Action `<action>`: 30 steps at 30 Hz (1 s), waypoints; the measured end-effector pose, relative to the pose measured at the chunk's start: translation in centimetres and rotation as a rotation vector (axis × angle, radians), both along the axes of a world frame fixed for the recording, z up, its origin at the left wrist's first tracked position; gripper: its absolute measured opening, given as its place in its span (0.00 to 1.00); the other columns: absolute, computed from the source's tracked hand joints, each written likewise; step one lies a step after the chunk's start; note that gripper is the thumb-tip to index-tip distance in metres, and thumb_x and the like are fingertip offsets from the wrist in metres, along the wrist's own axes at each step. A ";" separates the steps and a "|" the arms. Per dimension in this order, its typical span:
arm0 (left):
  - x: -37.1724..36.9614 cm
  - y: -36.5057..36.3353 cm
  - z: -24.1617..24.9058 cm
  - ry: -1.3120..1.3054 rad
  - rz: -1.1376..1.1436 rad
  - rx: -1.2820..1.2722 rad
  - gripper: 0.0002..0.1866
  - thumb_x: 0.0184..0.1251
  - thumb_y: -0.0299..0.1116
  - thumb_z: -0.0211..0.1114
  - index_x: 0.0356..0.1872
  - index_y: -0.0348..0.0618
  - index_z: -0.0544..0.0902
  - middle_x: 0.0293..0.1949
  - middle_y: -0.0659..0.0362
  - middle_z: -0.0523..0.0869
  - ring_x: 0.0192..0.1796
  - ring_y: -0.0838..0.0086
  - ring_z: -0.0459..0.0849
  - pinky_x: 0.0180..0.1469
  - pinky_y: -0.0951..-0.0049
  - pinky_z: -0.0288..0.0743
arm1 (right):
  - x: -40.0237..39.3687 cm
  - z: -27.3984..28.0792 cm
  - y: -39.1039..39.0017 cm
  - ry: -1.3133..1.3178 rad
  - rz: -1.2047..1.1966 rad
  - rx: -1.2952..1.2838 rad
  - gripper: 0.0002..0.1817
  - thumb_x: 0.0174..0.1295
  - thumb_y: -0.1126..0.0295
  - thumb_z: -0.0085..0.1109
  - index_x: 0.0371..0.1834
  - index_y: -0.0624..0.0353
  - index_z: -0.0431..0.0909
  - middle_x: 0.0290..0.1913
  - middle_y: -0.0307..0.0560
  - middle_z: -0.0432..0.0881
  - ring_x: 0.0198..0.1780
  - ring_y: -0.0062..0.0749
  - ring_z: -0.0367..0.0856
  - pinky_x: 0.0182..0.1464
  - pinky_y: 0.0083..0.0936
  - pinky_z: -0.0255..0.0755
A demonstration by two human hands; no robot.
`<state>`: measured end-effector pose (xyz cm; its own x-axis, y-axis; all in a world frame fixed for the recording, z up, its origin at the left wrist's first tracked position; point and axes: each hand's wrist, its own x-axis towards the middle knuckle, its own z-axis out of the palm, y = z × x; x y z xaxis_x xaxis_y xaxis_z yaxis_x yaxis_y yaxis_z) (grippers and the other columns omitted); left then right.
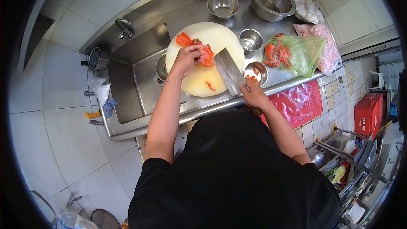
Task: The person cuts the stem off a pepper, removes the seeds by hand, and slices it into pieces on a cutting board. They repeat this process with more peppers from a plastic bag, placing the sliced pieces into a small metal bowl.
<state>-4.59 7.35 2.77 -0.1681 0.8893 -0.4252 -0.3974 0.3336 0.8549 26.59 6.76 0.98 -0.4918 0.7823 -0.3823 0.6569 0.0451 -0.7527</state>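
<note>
A round white cutting board (229, 36) lies on the steel counter, partly over the sink. On it, my left hand (189, 60) has its fingers closed on a red pepper piece (207, 55). More red pepper (183, 39) sits just behind that hand, and a small red strip (210, 85) lies near the board's front. My right hand (254, 93) grips a wide cleaver (229, 71), its blade over the board's right side with the tip close to the pepper. Beside the right hand is a small steel bowl (263, 71) with red bits inside.
Steel bowls (251, 40) (223, 6) and a deep basin (272, 1) stand behind and right of the board. A green plastic bag (303, 51) with red peppers lies on the right. The sink (127, 85) and faucet (124, 27) are at left.
</note>
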 end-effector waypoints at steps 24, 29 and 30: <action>-2.9 -26.9 1.5 1.203 -0.509 -0.502 0.13 0.72 0.36 0.65 0.51 0.42 0.85 0.47 0.43 0.85 0.51 0.47 0.83 0.55 0.55 0.76 | 1.5 0.8 -0.7 0.304 -0.308 -0.373 0.10 0.77 0.63 0.49 0.48 0.58 0.71 0.23 0.38 0.72 0.16 0.23 0.72 0.17 0.24 0.69; -7.8 -35.5 -0.1 1.399 -0.578 -0.703 0.21 0.66 0.41 0.72 0.56 0.43 0.85 0.56 0.44 0.85 0.54 0.47 0.85 0.58 0.55 0.78 | 1.5 0.1 -0.7 0.308 -0.329 -0.383 0.09 0.77 0.64 0.50 0.49 0.58 0.71 0.23 0.38 0.72 0.16 0.23 0.72 0.17 0.24 0.68; -7.8 -34.8 -0.2 1.539 -0.376 -0.558 0.21 0.66 0.41 0.72 0.56 0.42 0.85 0.58 0.45 0.84 0.54 0.47 0.85 0.59 0.52 0.79 | 1.4 -0.2 -0.7 0.298 -0.321 -0.380 0.09 0.77 0.64 0.50 0.49 0.58 0.71 0.23 0.38 0.72 0.16 0.23 0.72 0.17 0.24 0.68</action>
<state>-12.40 -27.48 2.53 -0.5271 0.7814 -0.3340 0.8051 0.5850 0.0979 28.02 6.08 0.75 -0.3824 0.7448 -0.5469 0.3506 -0.4306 -0.8317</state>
